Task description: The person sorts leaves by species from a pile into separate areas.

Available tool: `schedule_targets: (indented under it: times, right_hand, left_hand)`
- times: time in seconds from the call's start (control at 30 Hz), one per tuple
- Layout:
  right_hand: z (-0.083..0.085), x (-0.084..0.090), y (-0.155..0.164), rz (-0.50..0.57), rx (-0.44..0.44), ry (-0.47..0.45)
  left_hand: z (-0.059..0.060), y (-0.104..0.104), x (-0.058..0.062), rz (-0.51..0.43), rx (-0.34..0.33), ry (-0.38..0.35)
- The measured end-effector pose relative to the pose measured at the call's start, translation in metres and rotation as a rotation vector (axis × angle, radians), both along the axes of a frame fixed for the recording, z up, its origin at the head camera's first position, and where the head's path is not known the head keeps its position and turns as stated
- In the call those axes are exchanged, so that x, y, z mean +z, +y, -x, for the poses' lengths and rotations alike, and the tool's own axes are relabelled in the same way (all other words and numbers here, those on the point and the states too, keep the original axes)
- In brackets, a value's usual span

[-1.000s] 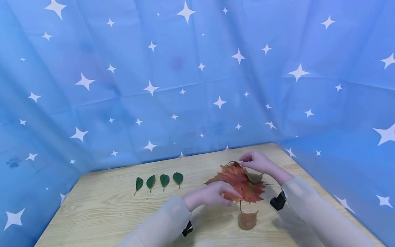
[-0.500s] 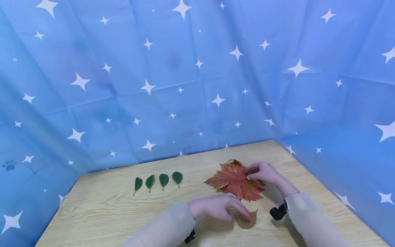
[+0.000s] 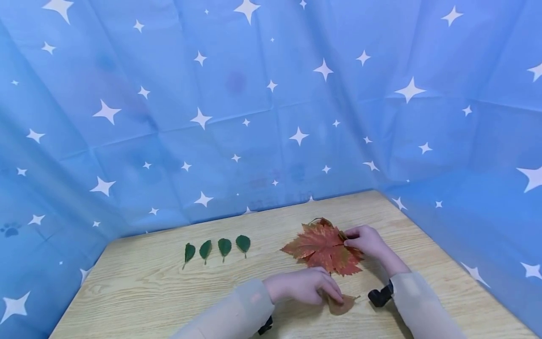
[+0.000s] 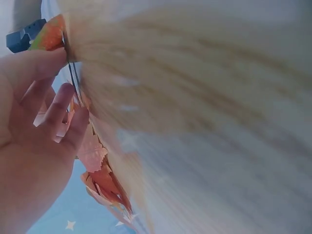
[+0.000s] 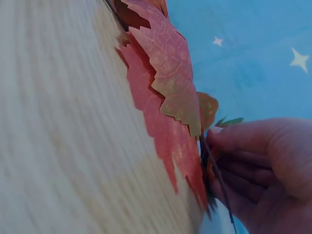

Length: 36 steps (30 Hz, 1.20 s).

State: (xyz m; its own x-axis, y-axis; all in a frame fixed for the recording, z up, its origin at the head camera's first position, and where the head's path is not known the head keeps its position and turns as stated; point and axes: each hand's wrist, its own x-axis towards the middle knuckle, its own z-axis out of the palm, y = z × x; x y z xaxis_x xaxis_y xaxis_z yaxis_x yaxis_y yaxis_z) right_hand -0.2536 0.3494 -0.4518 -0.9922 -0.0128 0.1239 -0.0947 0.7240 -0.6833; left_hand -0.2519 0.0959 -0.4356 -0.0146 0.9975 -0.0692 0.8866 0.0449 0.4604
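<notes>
My left hand point(image 3: 311, 287) pinches a rounded brown-orange leaf point(image 3: 342, 307) near the table's front. In the left wrist view, the leaf point(image 4: 50, 35) shows orange and green beside the thumb. Farther back, my right hand point(image 3: 367, 241) pinches a small leaf point(image 3: 342, 236) at the right side of a pile of red maple-like leaves point(image 3: 322, 247). The right wrist view has the small orange-green leaf point(image 5: 208, 108) by the fingertips, partly hidden by the hand, with the jagged red leaves point(image 5: 170, 68) beside it.
Several small green leaves point(image 3: 225, 247) lie in a row left of the red pile on the wooden table point(image 3: 139, 287). A blue curtain with white stars point(image 3: 237, 141) stands behind the table and along its sides.
My right hand has come down from the pile's far edge and taken the small leaf lying on it. My left hand has moved toward the front and taken the rounded leaf, which has turned.
</notes>
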Motion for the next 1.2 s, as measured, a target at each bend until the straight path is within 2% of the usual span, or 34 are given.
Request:
schedule_targets:
  times: [0.1,0.33,0.6,0.7,0.8,0.9,1.1,1.2]
  right_hand:
    - [-0.002,-0.001,0.003,0.019,0.006,0.009]
    - [-0.008,-0.003,0.012,0.082,0.059,-0.006]
    - [-0.007,-0.007,0.016,0.174,0.014,-0.041]
    - [-0.004,-0.01,0.017,0.189,0.005,-0.042]
    - [-0.002,-0.01,0.017,0.199,0.002,-0.041]
    - [-0.001,-0.01,0.016,0.205,-0.007,-0.046]
    - [-0.003,-0.008,0.015,0.193,-0.032,-0.044]
    - [-0.004,-0.008,0.015,0.177,-0.043,-0.035]
  left_hand:
    - [-0.001,0.002,0.002,0.003,0.013,-0.008]
    - [-0.003,0.006,0.003,0.008,0.039,-0.095]
    - [-0.001,0.011,-0.004,-0.033,0.064,-0.083]
    - [-0.001,0.012,-0.006,-0.047,0.065,-0.099]
    - [-0.002,0.012,-0.005,-0.08,0.061,-0.088]
    - [-0.003,0.01,-0.001,-0.114,0.098,-0.12]
    - [-0.005,0.004,0.006,-0.149,0.287,-0.432]
    - [-0.004,0.001,0.008,-0.194,0.338,-0.517]
